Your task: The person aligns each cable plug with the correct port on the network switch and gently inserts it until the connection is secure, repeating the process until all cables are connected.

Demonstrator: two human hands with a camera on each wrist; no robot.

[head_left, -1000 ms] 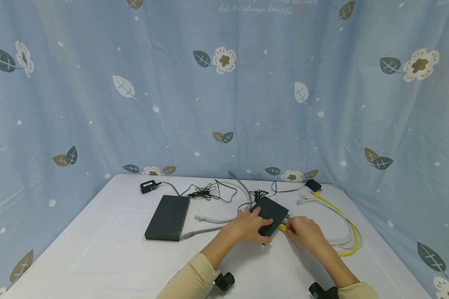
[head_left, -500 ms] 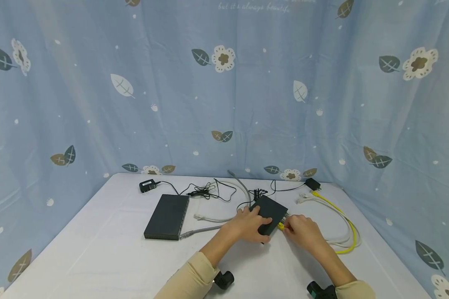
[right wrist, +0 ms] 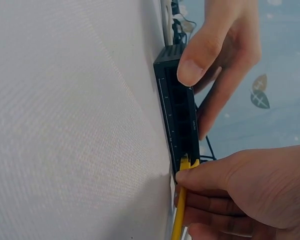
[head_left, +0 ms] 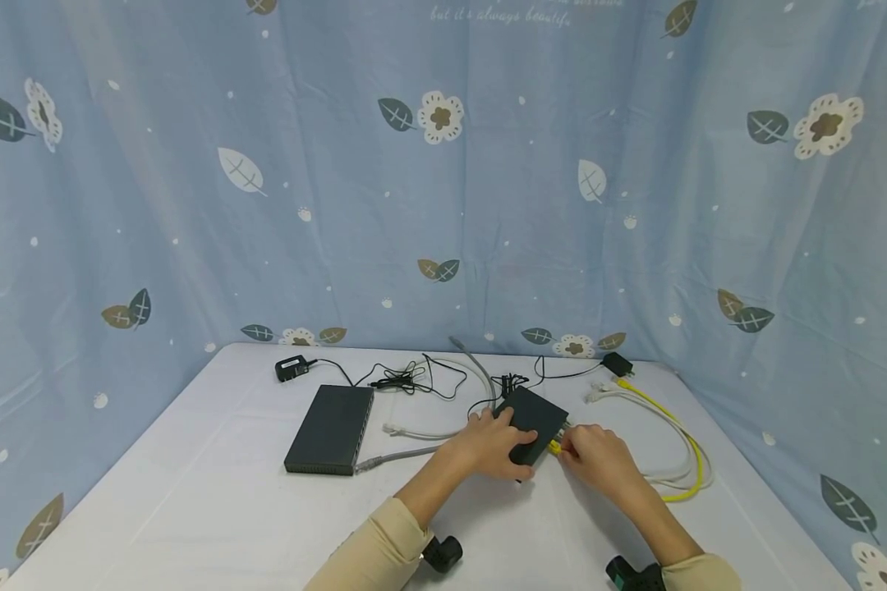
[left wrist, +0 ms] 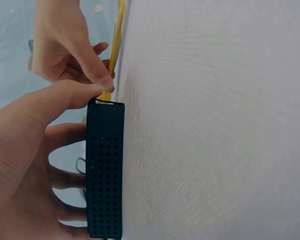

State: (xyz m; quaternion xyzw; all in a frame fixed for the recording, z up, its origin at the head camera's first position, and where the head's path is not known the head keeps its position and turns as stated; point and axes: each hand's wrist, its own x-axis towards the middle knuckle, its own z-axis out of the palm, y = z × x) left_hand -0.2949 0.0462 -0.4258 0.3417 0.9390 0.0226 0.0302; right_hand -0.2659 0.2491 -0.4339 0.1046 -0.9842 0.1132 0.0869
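A small black network switch (head_left: 530, 410) rests on the table, turned at an angle. My left hand (head_left: 491, 447) holds it steady, fingers spread over the top and thumb at the near corner of the port side, as the right wrist view shows. My right hand (head_left: 602, 460) pinches the plug end of a yellow Ethernet cable (right wrist: 178, 215) between thumb and fingers. That plug (right wrist: 185, 162) is at a port near the far end of the row in the right wrist view. Fingers partly cover it. From the right hand the cable loops away to the right.
A larger black switch (head_left: 330, 429) lies to the left. Grey Ethernet cables (head_left: 406, 454) run between the two boxes. Behind are a bundled black cord (head_left: 406, 379) and two power adapters, left (head_left: 292, 368) and right (head_left: 618, 365). White cables (head_left: 683, 447) curve along the yellow one.
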